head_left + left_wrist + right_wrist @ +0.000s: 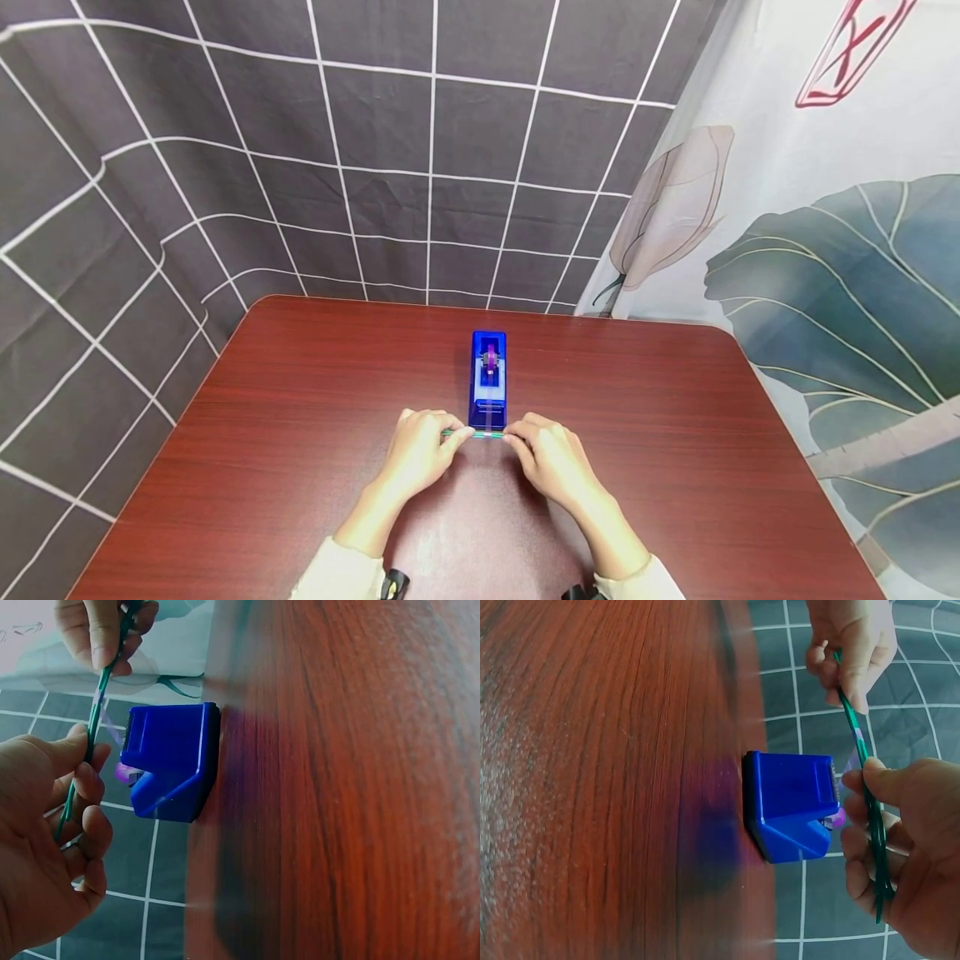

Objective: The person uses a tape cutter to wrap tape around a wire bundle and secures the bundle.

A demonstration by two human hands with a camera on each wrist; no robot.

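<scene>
1. Thin, glossy green strand (pixel 94 724), seemingly of several flexible lengths laid together, is held crosswise just in front of the near end of the landmark, a blue plastic tape dispenser (pixel 791 791). A gap is seen between strand and dispenser.

2. The gap is bridged by a narrow, translucent purple strip of tape (pixel 111 727), run out from the dispenser and met by the middle of the strand. A purple tape roll (pixel 492 358) is seated inside the dispenser.

3. The strand seems to be held straight from both sides so that its middle is left bare for the tape. The toothed end of the dispenser is faced toward the person, probably so that the tape can be reached easily.

4. By the left hand (pixel 423 450), in front and left of the dispenser, the strand is pinched between thumb and forefinger; the other fingers are loosely bent.

5. By the right hand (pixel 551 458), in front and right of the dispenser, the strand is pinched likewise, its loose end passed along the curled fingers.

6. The dispenser is stood on a reddish-brown wood-grain table (pixel 315 375); beyond it, a dark grey cloth with white grid lines (pixel 382 117) is hung.
</scene>
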